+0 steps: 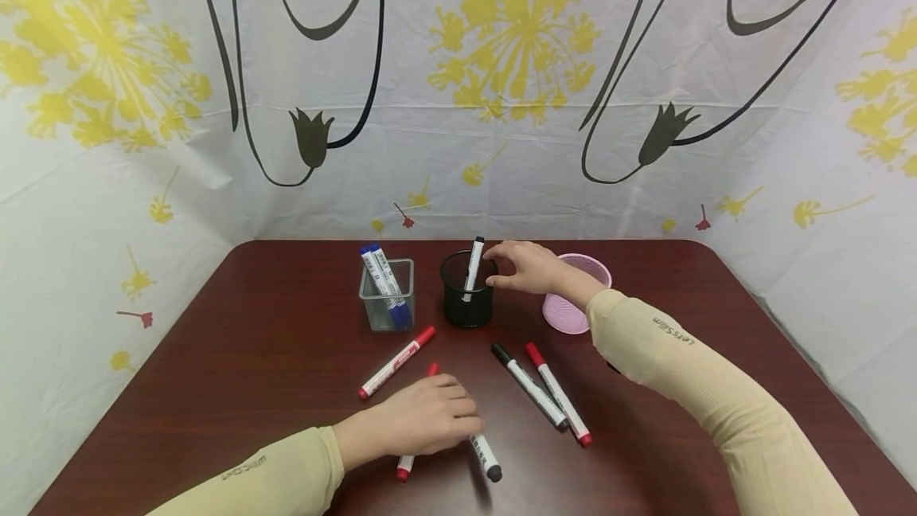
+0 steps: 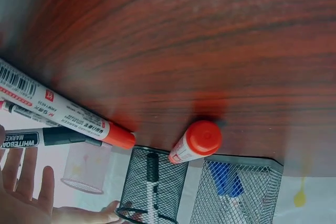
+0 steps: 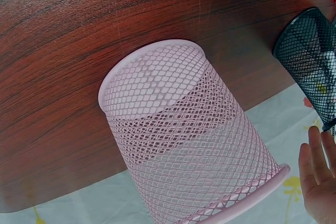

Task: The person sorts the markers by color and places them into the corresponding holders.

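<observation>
The left hand [image 1: 426, 419] has its fingers curled around a black marker [image 1: 485, 456] above the worktop [image 1: 243, 373], partly covering a red marker [image 1: 405, 465]. The right hand [image 1: 533, 266], fingers parted and holding nothing, is at the rim of the black cup [image 1: 469, 312], where another marker [image 1: 474, 263] leans upright.

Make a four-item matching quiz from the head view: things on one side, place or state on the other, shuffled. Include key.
Things
1. blue markers
2. right hand
3. pink cup
4. left hand

Place or state
A. partly hidden behind the right forearm
B. partly covers a red-capped marker
C. leaning in the square mesh holder
D. at the black cup's rim

Pairs: 1-C, 2-D, 3-A, 4-B
</observation>
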Available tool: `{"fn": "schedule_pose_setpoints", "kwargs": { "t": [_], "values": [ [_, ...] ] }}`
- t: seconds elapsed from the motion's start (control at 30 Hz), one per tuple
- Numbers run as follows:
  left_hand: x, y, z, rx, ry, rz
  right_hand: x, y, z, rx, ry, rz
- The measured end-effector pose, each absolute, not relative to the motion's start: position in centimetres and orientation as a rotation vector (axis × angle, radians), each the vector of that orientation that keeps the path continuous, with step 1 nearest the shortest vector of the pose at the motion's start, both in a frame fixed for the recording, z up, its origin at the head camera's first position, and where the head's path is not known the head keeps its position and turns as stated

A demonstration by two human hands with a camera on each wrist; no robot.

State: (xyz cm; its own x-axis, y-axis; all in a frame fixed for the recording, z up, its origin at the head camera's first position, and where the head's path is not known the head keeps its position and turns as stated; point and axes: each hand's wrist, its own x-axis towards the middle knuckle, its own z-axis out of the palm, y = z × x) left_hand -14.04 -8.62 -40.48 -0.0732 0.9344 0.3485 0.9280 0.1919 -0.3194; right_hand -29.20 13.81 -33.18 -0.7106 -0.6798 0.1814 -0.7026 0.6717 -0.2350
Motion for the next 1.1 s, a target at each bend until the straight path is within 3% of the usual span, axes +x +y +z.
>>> {"fn": "schedule_pose_setpoints", "kwargs": {
  "t": [0.67,1.1],
  "values": [
    [-13.6,-8.3,-39.1,-1.749,-2.113,-0.46,-29.1,13.8,-33.0,1.16,-2.808,0.431],
    [-13.6,-8.3,-37.8,-1.684,-2.338,-1.01,-29.2,13.8,-33.0,1.17,-2.794,0.443]
  ]
}}
